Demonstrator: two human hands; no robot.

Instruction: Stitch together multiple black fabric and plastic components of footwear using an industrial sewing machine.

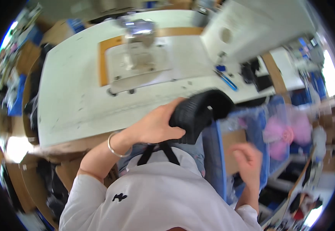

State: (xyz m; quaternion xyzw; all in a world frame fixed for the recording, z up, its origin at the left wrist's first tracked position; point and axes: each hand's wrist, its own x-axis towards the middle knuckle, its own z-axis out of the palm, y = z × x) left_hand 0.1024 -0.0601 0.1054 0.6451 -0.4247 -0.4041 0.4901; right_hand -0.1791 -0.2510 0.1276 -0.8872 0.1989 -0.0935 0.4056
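My left hand [156,124], with a bangle at the wrist, is closed on a bundle of black strap-like pieces [192,114]. The bundle looks ribbed along its edge and curves over toward the right; its exact kind is hard to tell. It is held in front of my lap, by the near edge of the white table [79,115]. To the right, my right hand [248,159] is over a blue plastic bin [218,165], apart from the bundle. Its fingers look curled but are smeared by motion, and nothing shows in them.
A sewing machine [138,50] stands on the table, with a large white machine housing [256,29] at the far right. Blue-handled snippers [226,80] and black pieces [249,71] lie below the housing. A pink fan [286,133] stands beyond the bin; cardboard boxes [23,179] are at left.
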